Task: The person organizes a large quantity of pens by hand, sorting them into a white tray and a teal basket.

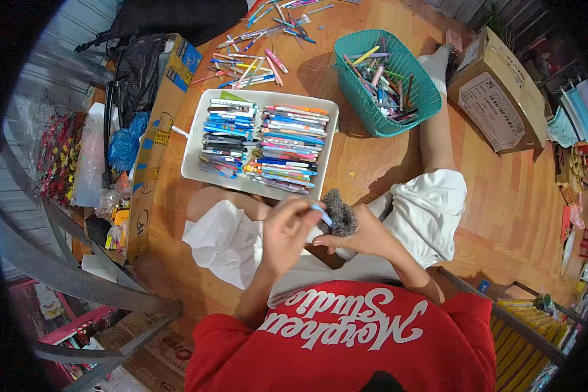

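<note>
Between my hands, above my lap, a light blue pen (321, 215) touches a grey fuzzy cloth or scrubber (340, 213). Thumb and fingers of my left hand (286, 234) pinch the pen. My right hand (367, 232) is closed round the fuzzy thing. Just beyond them is a white tray (193, 159) with two columns of pens and markers (293, 137) laid side by side. Farther off, to the right of the tray, stands a teal basket (366, 106) holding loose pens and pencils (389, 85).
Loose pens (245, 70) lie scattered on the wooden floor beyond the tray. An open cardboard box (151, 163) with plastic bags stands at the left, beside a curved metal frame (78, 277). Another carton (496, 98) is at the right, past my outstretched leg.
</note>
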The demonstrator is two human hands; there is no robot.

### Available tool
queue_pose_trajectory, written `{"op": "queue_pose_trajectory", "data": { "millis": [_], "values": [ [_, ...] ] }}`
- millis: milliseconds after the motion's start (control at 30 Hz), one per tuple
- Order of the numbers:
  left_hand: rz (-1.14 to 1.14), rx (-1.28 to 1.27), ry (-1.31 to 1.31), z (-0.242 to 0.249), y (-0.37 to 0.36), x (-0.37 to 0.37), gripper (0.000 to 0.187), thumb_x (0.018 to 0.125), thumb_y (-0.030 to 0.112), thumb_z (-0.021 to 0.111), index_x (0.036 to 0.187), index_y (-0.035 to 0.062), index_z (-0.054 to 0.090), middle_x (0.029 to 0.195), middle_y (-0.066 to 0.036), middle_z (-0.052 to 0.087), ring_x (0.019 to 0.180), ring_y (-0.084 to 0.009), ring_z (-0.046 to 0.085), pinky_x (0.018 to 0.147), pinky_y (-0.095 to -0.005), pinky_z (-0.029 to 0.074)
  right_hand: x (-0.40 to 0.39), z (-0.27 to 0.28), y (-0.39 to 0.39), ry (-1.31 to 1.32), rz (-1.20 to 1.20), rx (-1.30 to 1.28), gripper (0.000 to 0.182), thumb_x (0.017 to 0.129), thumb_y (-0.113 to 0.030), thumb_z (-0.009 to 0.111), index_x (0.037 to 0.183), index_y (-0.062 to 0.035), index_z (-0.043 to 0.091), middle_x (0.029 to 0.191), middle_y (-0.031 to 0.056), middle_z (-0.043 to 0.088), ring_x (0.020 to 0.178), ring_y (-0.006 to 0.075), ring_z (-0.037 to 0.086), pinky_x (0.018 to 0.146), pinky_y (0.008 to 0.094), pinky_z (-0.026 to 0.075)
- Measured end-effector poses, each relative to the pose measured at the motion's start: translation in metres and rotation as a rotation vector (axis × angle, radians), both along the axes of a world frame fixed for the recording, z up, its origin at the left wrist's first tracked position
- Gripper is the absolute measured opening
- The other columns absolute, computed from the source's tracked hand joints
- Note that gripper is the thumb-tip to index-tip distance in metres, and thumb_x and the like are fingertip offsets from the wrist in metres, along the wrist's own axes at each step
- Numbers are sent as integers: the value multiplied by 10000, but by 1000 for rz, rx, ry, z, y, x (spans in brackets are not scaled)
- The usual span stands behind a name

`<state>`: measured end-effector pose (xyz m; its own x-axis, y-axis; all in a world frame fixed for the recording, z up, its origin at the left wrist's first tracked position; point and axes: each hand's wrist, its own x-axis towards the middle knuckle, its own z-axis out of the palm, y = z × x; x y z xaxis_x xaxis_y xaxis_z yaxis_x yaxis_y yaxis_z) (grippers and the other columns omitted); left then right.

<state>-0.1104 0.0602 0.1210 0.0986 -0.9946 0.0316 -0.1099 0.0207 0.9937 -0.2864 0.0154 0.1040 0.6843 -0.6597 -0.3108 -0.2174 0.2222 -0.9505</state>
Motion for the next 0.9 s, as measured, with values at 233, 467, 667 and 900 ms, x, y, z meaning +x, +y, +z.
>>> {"op": "queue_pose_trajectory", "data": {
  "millis": [233,467,667,900],
  "values": [
    [-83,-83,-22,2,-5,-9,124,817,-8,646,931,-43,613,893,-69,604,820,-130,560,732,-264,458,10,7,-9,-30,-70,-277,415,718,-321,782,846,28,596,637,95,627,554,165,577,568,314,472],
    [396,-136,55,-9,-16,29,127,935,84,515,1015,2,570,926,-43,597,837,-116,551,779,-251,433,7,13,-10,80,13,-300,432,705,-303,788,869,46,592,656,151,612,563,227,577,580,332,468],
    [468,-167,53,-1,-55,49,168,967,137,463,1067,29,543,924,-53,607,824,-92,554,748,-217,433,-13,-9,10,33,-31,-183,335,728,-250,792,782,5,582,583,53,577,518,111,526,514,281,434],
    [-6,-10,-69,-33,-100,37,208,984,159,422,1121,31,512,816,-8,537,706,-76,512,628,-213,411,-43,-15,8,-24,-386,257,259,858,-229,667,770,-62,489,564,-24,483,441,60,419,409,217,320]
  ]
}}
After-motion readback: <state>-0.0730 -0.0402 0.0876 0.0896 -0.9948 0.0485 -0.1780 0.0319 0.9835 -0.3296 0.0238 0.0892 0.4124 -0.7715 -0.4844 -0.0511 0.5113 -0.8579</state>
